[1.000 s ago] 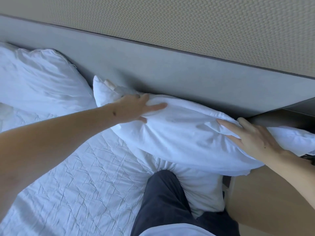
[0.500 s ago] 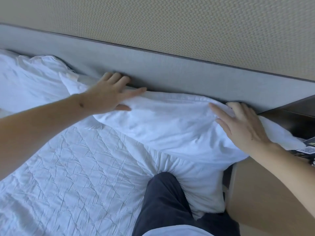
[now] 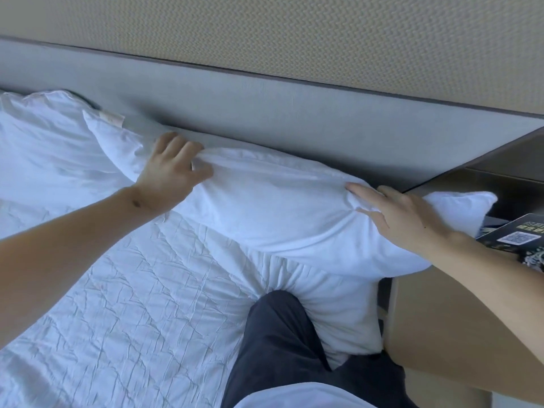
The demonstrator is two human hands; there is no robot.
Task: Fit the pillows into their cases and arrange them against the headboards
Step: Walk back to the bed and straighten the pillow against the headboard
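Note:
A white cased pillow (image 3: 282,207) lies lengthwise along the grey headboard (image 3: 294,113), its right corner sticking out past the bed's edge. My left hand (image 3: 172,169) pinches the fabric at its upper left part. My right hand (image 3: 403,214) grips bunched fabric near its right end. A second white pillow (image 3: 50,142) rests against the headboard at the far left, partly overlapped by the first pillow's left corner.
The quilted white mattress cover (image 3: 132,304) fills the lower left. My knee in dark trousers (image 3: 279,334) presses into the bed's right edge. A dark bedside shelf (image 3: 500,184) with a black printed card (image 3: 518,240) stands at right, above tan floor.
My left hand slid right along the pillow's top edge and now pinches the fabric. The pillow's left corner with its tag stands free again. My right hand closed on bunched cloth.

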